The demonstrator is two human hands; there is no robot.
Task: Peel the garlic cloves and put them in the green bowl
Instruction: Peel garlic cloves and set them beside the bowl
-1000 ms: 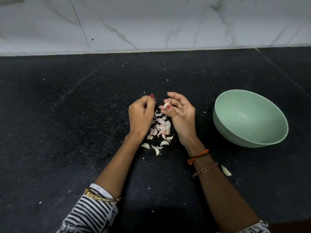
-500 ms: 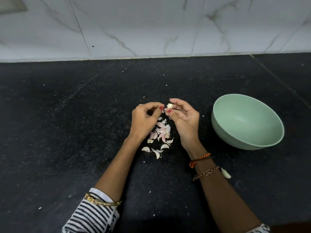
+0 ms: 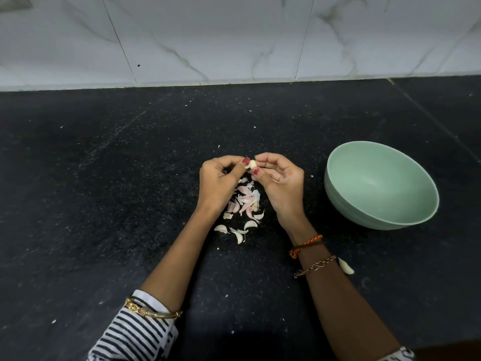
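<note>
Head view. A single garlic clove (image 3: 253, 163) is held above the black countertop (image 3: 104, 204), well to the left of the green bowl (image 3: 381, 186). It is pinched between the thumb and curled fingers of the right hand (image 3: 282, 183), while the left hand (image 3: 221, 182) is closed against its near side, thumbnail set on the skin. This two-handed hold is judged to steady the clove while the skin is picked off; how much skin remains on it cannot be told.

Directly below the hands, also left of the bowl, a heap of pinkish-white peelings (image 3: 246, 198) is noted. The position is judged deliberate: skins fall straight down and stay clear of the bowl. Three pale cloves (image 3: 238, 230) lie at the near edge of that heap; whether these are peeled cannot be confirmed. One further clove (image 3: 346, 266) lies nearer the viewer than the bowl, just beside the right forearm.

The bowl stands upright, well apart from both hands, on the right-hand side, judged within easy reach for dropping. No clove is seen inside it. The task is judged to be at an early stage.
</note>
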